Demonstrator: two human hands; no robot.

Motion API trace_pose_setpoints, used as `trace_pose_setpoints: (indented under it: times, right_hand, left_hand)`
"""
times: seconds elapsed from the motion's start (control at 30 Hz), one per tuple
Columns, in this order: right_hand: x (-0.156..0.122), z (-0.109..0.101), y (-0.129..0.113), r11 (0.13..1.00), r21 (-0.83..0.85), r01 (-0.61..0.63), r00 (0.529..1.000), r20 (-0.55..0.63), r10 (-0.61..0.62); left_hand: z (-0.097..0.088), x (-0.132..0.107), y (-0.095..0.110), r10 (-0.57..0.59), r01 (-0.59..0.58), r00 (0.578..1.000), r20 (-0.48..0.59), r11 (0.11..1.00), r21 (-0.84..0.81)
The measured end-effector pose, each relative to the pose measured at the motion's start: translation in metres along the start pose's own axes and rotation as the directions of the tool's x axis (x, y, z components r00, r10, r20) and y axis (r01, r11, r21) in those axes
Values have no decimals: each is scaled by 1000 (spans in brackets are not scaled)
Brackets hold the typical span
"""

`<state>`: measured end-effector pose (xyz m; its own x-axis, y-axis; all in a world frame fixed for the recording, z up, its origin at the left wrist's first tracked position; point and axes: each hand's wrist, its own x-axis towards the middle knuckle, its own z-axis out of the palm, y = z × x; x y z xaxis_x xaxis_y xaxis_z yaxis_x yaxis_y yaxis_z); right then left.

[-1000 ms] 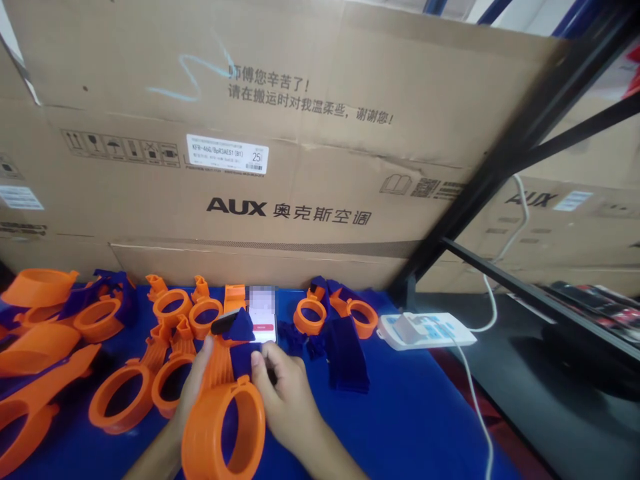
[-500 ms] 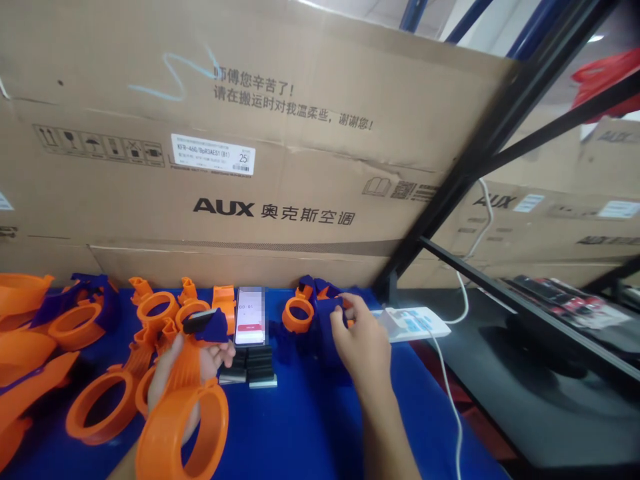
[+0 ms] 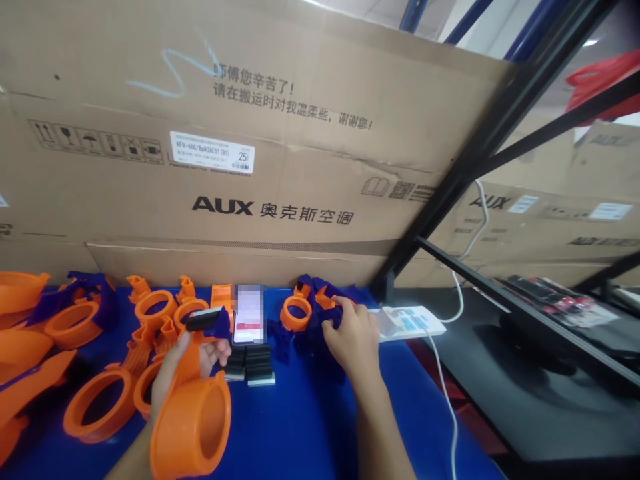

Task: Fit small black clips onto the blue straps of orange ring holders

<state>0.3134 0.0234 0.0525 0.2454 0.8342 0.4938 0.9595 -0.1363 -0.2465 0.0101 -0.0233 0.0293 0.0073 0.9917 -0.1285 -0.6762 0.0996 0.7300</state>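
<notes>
My left hand [image 3: 177,363] is closed round an orange plastic part with a wide ring [image 3: 193,423] at its near end and a blue tip with a black pad [image 3: 205,321] at its far end. My right hand [image 3: 350,337] reaches forward into a pile of dark blue plastic pieces [image 3: 313,330] beside an orange ring [image 3: 295,313]; its fingers curl onto the blue pieces. A phone [image 3: 249,315] with a lit screen lies between the hands, with a small stack of black pads [image 3: 253,365] just in front of it.
Many orange ring parts [image 3: 95,407] and blue pieces [image 3: 90,287] cover the left of the blue table [image 3: 310,433]. Large AUX cardboard boxes [image 3: 225,133] stand behind. A white power strip [image 3: 410,321] with a cable lies at right, next to a black metal rack [image 3: 470,153].
My right hand left the orange part and reached right to the blue pieces, then sank lower into the pile. The left hand tilted the orange part. The black pads came into sight.
</notes>
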Motion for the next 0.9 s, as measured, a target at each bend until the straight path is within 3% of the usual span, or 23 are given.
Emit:
trace_pose_setpoints:
  times: [0.1, 0.17, 0.27, 0.33, 0.4, 0.5, 0.67, 0.9]
  right_hand:
    - [-1, -5, -10, 979, 196, 62, 984, -176, -27]
    - [-7, -9, -25, 895, 410, 177, 967, -240, -82]
    - [-26, -14, -52, 653, 702, 285, 949, -109, -297]
    - [-39, -16, -67, 538, 784, 309, 875, -12, -484]
    - [-50, -17, -76, 494, 803, 334, 805, 29, -593]
    - [-56, -16, -81, 499, 786, 365, 770, 46, -636]
    - [-57, -10, -84, 549, 722, 420, 803, -14, -596]
    - [-63, -4, -87, 611, 596, 522, 788, -63, -612]
  left_hand:
    - [-3, -1, -9, -49, 47, 998, 40, 998, 47]
    - [0, -3, -15, 2, -4, 1000, 12, 987, 159]
    - [7, -8, -23, 86, -95, 995, 41, 937, 336]
    - [10, -10, -27, 99, -123, 992, 81, 911, 393]
    - [10, -10, -29, 95, -120, 992, 84, 919, 375]
    - [7, -9, -32, 64, -77, 997, 53, 956, 284]
    - [7, -12, -37, 1, -17, 998, 66, 970, 243]
    - [7, -12, -44, -30, 10, 997, 69, 961, 276]
